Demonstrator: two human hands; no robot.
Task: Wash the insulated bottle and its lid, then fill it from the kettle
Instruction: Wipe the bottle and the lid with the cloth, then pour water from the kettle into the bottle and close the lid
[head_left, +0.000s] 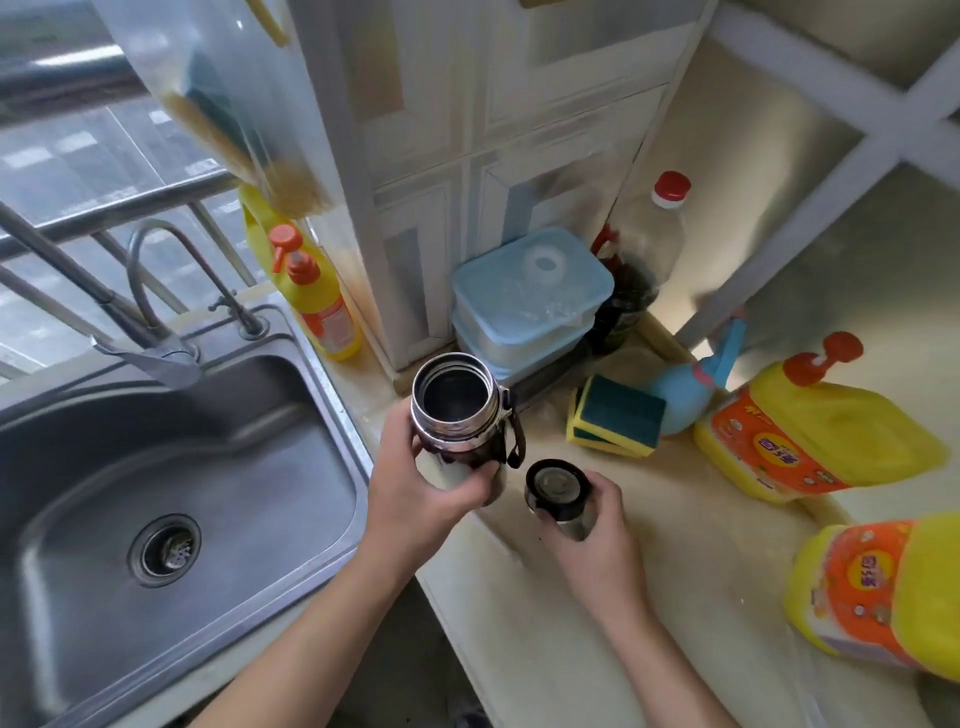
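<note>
The steel insulated bottle stands upright with its mouth open, and a dark strap hangs on its right side. My left hand wraps around its body, just right of the sink's edge. The bottle's lid, black rimmed with a steel skirt, is off the bottle and held in my right hand above the counter, its inside facing up. No kettle is in view.
A steel sink with a drain and a curved tap fills the left. On the counter are stacked blue-lidded boxes, sponges, several yellow detergent bottles, and a clear red-capped bottle.
</note>
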